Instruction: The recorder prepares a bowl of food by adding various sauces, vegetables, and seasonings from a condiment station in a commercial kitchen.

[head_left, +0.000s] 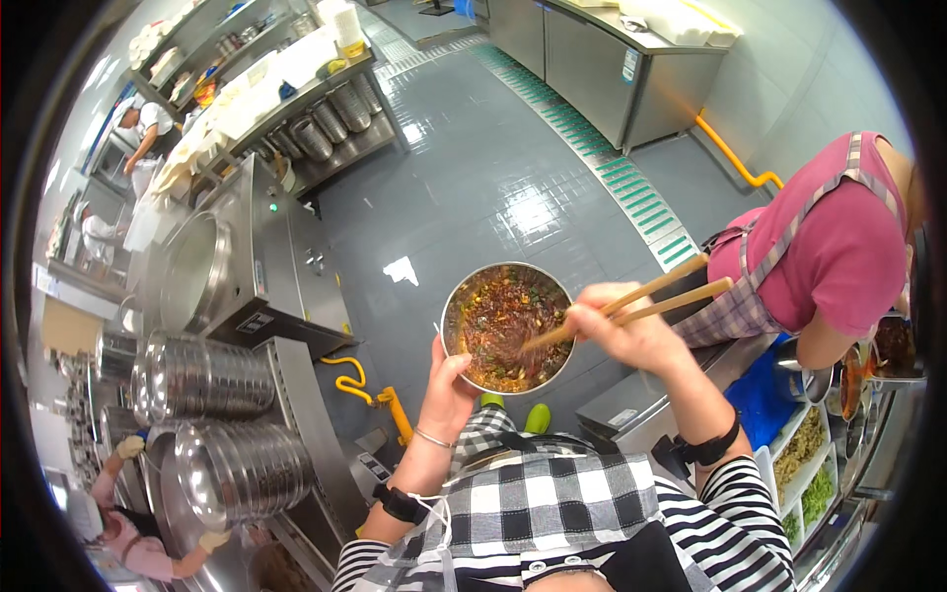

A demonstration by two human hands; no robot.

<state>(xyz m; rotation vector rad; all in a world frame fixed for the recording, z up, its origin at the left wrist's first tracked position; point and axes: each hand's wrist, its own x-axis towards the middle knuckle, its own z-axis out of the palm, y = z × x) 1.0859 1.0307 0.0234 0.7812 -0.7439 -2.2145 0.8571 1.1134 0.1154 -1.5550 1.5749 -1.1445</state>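
A round metal bowl (449,318) is held up in front of my body, over the floor. My left hand (449,383) grips its near left rim, thumb on the edge. Inside lies a dark reddish-brown sauce (498,326) with green and yellowish bits; part of it is smeared by motion. My right hand (619,324) is closed round a pair of long wooden chopsticks (681,293). Their tips dip into the sauce near the bowl's right side, and their thick ends point right, past the hand.
At right stands a person in a pink shirt (829,266) close by a counter with white food containers (804,464). Large metal pots (242,474) and a steel cooker (286,266) line the left. A green-slotted floor drain (631,192) runs ahead. Other people work at far left.
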